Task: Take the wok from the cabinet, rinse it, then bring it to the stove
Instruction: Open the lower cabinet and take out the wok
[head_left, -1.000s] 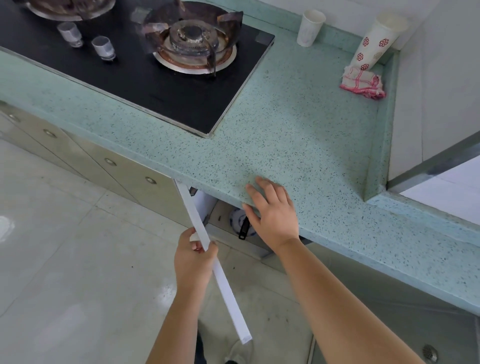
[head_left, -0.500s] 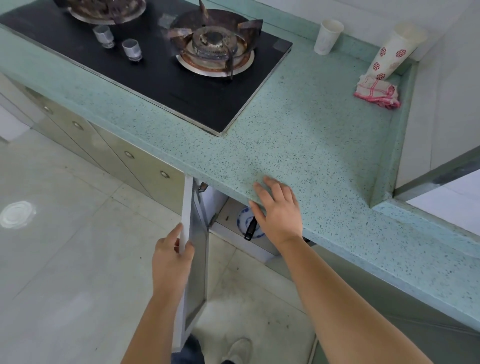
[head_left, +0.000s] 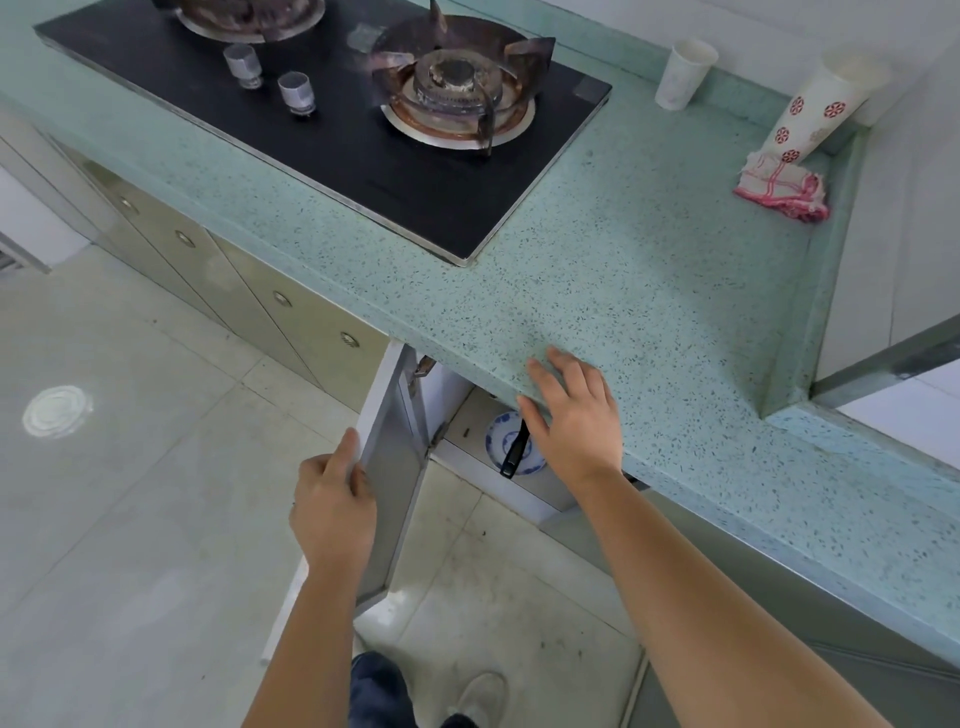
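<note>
Left hand (head_left: 332, 501) grip curled round the outer edge of the cabinet door (head_left: 401, 483), door swung open. Right hand (head_left: 577, 415) grip wide, fingers flat on the table (head_left: 649, 291) front edge, right above the opening. Inside cabinet: only a black handle (head_left: 514, 452) visible, lying across a blue-and-white plate (head_left: 495, 435); wok body hidden under the table, can't confirm. Farther left on the table: stove (head_left: 363, 150).

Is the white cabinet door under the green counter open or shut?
Open: the white cabinet door stands swung outward, left hand gripping its edge; a blue-and-white plate and black handle show inside.
</note>
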